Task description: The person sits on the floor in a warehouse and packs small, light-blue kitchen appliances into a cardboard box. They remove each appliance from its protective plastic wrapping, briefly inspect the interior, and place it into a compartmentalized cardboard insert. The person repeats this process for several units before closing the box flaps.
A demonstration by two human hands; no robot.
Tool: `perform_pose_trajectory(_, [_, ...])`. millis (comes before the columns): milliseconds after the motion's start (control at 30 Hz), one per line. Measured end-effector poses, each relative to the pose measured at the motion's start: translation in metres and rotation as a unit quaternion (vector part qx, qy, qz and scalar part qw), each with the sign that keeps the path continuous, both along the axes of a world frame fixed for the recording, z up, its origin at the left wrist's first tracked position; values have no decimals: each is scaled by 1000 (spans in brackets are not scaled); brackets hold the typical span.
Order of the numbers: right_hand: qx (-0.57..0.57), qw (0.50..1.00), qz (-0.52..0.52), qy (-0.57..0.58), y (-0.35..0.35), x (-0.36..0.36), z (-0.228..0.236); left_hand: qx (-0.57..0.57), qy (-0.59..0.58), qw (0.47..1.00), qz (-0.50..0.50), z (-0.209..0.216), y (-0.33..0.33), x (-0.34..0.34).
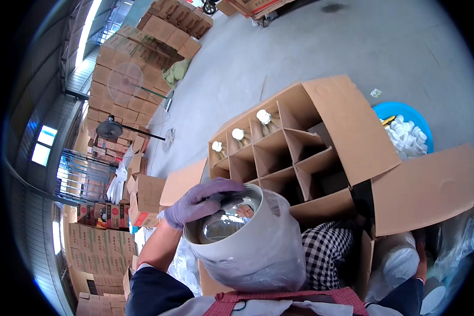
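My left hand (203,203), in a purple knit glove, grips the rim of a large white cylinder (247,258) with its fingers curled over the edge. Clear plastic film wraps the cylinder's side, and its open end shows a shiny, mirror-like inside. It tilts toward me in front of an open cardboard box (353,126) with dividers. Three white-capped bottles (264,118) stand in the far row of compartments. My right arm reaches down at the lower right, beside a plastic-wrapped white bundle (400,258). The right hand (420,237) is dark and partly hidden there, its fingers unreadable.
A blue basin (425,124) full of white caps sits on the floor beyond the box's right flap. Two fans (109,127) stand to the left. Stacked cartons (116,89) line the far left. More plastic-wrapped white goods (463,231) lie at the lower right.
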State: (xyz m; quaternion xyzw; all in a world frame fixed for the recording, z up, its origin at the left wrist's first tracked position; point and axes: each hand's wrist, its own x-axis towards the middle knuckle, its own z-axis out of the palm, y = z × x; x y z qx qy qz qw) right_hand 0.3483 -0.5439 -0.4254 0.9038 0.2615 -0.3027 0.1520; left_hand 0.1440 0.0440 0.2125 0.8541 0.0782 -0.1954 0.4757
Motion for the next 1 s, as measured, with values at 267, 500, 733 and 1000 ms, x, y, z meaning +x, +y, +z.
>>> perform_pose_trajectory(267, [23, 1000, -3, -2, 7, -15, 4, -18, -15, 1000, 3, 1, -14, 1])
perform_pose_trajectory(500, [40, 999, -4, 6, -1, -21, -8, -20, 7, 999, 26, -6, -11, 1])
perform_pose_trajectory(733, [104, 994, -30, -13, -48, -12, 39, -9, -6, 1000, 22, -4, -3, 3])
perform_pose_trajectory(1000, [333, 871, -342, 119, -43, 1, 325, -45, -120, 990, -55, 6, -3, -39])
